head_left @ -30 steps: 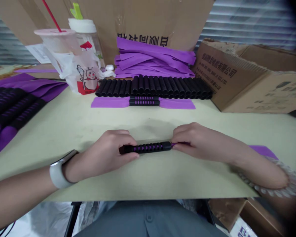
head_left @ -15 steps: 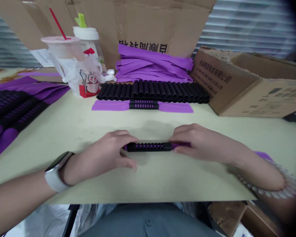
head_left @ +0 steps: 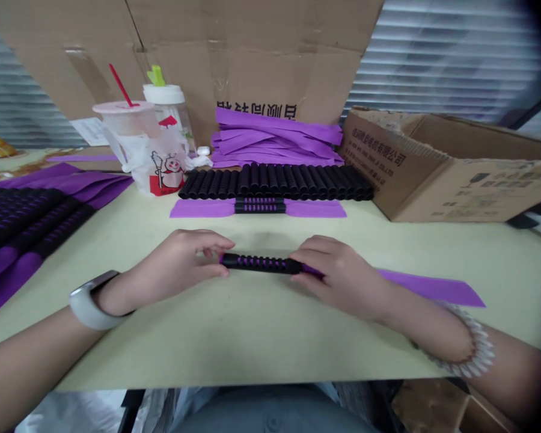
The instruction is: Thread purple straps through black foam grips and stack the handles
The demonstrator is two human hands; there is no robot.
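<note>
At front edge of table, L hand curled on black foam tube, R hand pinching purple strip; loose pinch risks strip slipping out.

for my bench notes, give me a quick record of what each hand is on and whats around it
left hand: grips the left end of a black ribbed sleeve
right hand: grips the sleeve's right end
purple strap: runs out of that end, past the right hand, along the table
nearby: assembled sleeve on a purple strap
rest: row of black sleeves, pile of purple straps, cardboard box, plastic cup with a red straw
</note>
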